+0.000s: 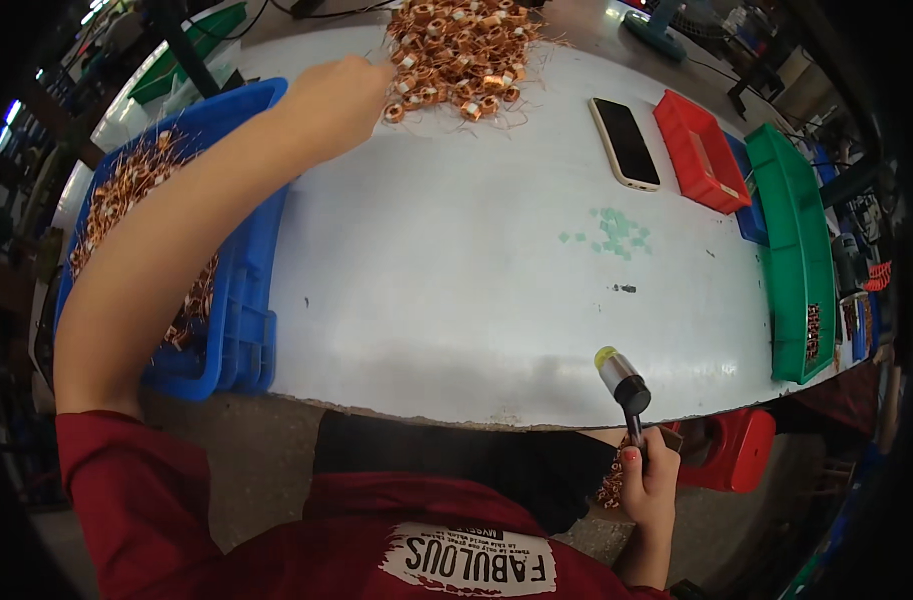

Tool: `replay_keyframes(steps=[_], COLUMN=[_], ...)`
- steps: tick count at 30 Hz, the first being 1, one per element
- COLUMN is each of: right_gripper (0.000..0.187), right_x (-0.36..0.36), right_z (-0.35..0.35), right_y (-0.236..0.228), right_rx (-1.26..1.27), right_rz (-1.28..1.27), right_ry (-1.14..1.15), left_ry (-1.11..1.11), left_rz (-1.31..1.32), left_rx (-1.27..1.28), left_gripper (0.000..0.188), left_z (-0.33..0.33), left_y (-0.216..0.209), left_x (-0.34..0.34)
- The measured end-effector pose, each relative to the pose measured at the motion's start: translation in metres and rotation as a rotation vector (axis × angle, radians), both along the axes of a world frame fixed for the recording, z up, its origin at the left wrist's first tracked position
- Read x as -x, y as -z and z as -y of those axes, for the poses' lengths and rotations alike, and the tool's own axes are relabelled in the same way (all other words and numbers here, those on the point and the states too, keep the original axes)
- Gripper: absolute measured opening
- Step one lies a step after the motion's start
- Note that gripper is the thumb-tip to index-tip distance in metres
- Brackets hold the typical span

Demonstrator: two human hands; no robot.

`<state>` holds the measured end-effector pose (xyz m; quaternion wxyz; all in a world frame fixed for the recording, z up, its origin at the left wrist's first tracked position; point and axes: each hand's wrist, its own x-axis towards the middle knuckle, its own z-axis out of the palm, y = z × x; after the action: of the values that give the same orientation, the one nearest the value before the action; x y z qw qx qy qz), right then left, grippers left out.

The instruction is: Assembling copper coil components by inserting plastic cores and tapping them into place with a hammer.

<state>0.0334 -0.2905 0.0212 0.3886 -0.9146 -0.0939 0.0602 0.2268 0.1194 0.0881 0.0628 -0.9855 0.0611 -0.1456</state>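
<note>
My left arm reaches across the table's left side, and my left hand (342,100) is at the left edge of a heap of small copper wire coils (462,55). Its fingers are curled in, with the fingertips hidden, so whatever they hold does not show. At the table's front edge, my right hand (652,475) is closed round the dark handle of a soft-faced hammer (622,380). The hammer's metal head has one yellow face and one black face and is raised, pointing toward the table.
A blue crate (262,260) of copper coils stands left, under my forearm. On the white table (427,260) lie a phone (627,145) and small pale green pieces (617,232). Red (702,150) and green (797,270) bins line the right; a red stool (742,450) stands below.
</note>
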Motion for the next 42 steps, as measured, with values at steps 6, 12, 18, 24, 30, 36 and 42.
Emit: replay_keyframes(steps=[6, 12, 18, 24, 30, 36, 42], right_gripper=[0.011, 0.015, 0.014, 0.015, 0.015, 0.014, 0.013], right_x=[-0.006, -0.011, -0.004, -0.005, -0.009, -0.009, -0.007], right_z=[0.002, -0.005, -0.001, 0.002, 0.008, 0.006, 0.003], right_y=[0.002, -0.004, -0.006, -0.006, -0.004, -0.003, -0.009], right_rx=[0.048, 0.029, 0.064, 0.084, 0.066, 0.040, 0.037], right_rz=[-0.040, -0.001, 0.019, -0.018, -0.008, -0.009, 0.012], right_ry=[0.052, 0.067, 0.107, 0.129, 0.133, 0.117, 0.102], left_ry=[0.274, 0.370, 0.166, 0.088, 0.118, 0.256, 0.304], left_rz=[0.122, 0.329, 0.279, 0.304, 0.398, 0.513, 0.270], left_rx=[0.033, -0.304, -0.597, -0.610, 0.140, 0.654, 1.358], left_gripper=[0.017, 0.018, 0.018, 0.014, 0.010, 0.012, 0.022], left_z=[0.052, 0.077, 0.109, 0.108, 0.075, 0.034, 0.048], left_y=[0.020, 0.048, 0.055, 0.049, 0.019, -0.011, -0.056], left_x=[-0.051, -0.115, -0.117, -0.105, -0.093, -0.061, -0.007])
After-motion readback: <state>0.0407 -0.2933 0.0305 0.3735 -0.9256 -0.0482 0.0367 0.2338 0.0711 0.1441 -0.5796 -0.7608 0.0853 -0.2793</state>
